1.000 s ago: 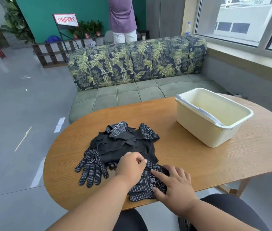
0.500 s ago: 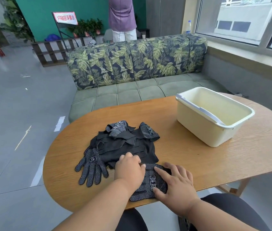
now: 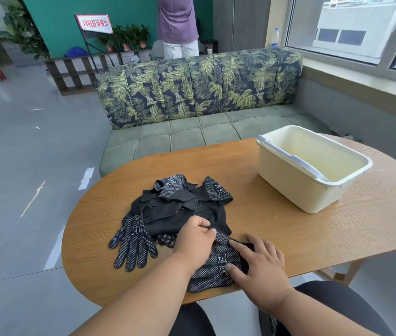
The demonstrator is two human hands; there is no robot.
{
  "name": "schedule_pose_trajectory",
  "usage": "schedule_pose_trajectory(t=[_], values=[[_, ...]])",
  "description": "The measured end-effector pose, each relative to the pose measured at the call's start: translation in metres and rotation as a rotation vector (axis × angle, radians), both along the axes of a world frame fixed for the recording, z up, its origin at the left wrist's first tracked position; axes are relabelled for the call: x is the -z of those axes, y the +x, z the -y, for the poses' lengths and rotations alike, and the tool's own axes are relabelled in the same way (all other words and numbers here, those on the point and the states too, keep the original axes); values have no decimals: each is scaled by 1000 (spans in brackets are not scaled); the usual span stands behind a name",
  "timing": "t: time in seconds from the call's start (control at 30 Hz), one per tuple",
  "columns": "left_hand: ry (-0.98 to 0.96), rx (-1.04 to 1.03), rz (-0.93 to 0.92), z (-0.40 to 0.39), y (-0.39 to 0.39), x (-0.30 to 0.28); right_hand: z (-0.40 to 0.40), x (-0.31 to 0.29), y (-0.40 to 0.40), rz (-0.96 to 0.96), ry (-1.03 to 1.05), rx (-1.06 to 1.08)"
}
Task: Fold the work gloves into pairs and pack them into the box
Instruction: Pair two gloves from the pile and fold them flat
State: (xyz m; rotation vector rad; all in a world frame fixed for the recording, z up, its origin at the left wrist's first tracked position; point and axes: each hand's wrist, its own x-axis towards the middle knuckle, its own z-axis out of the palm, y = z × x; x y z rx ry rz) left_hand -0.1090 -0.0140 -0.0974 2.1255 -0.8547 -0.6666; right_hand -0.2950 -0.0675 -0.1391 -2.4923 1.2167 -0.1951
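Note:
A heap of black work gloves [image 3: 180, 204] with white dots lies on the wooden table [image 3: 277, 229]. One glove [image 3: 132, 243] lies flat at the heap's left edge, fingers toward me. Another dotted glove [image 3: 216, 267] lies at the near table edge. My left hand [image 3: 195, 241] pinches the cuff end of that near glove with curled fingers. My right hand [image 3: 262, 265] presses flat on the same glove with straight fingers. A cream plastic box [image 3: 308, 190] stands empty at the right of the table, apart from both hands.
A leaf-patterned green sofa [image 3: 199, 93] stands right behind the table. A person [image 3: 178, 25] stands beyond the sofa by a green wall. A window ledge with a bottle [image 3: 275, 38] runs along the right. Grey floor lies to the left.
My left hand has shifted a little to the right and taken a pinch on the near glove's cuff. My right hand stays pressed on that glove.

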Motion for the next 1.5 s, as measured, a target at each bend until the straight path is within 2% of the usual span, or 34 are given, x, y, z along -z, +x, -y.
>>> schedule_pose_trajectory(t=[0.07, 0.27, 0.47, 0.6, 0.77, 1.07, 1.2, 1.5], values=[[-56, -76, -161, -1, -1, 3, 1, 2, 0, 27, 18, 37], [-192, -139, -396, -1, -8, 6, 8, 4, 1, 116, 54, 139], [-273, -141, -447, -6, -19, 7, 13, 5, 2, 84, 50, 198], [-251, -7, -300, -16, -26, 15, 12, 4, 2, 69, 36, 189], [-131, 248, 85, -24, -33, 34, 12, 3, 0, 61, 23, 194], [-120, 276, 317, -22, -34, 42, 12, 5, 0, 60, 19, 198], [-103, 313, 364, -21, -31, 40, 12, 5, -1, 75, 23, 198], [114, 468, 476, -24, -30, 42, 10, 7, -1, 47, -3, 189]])
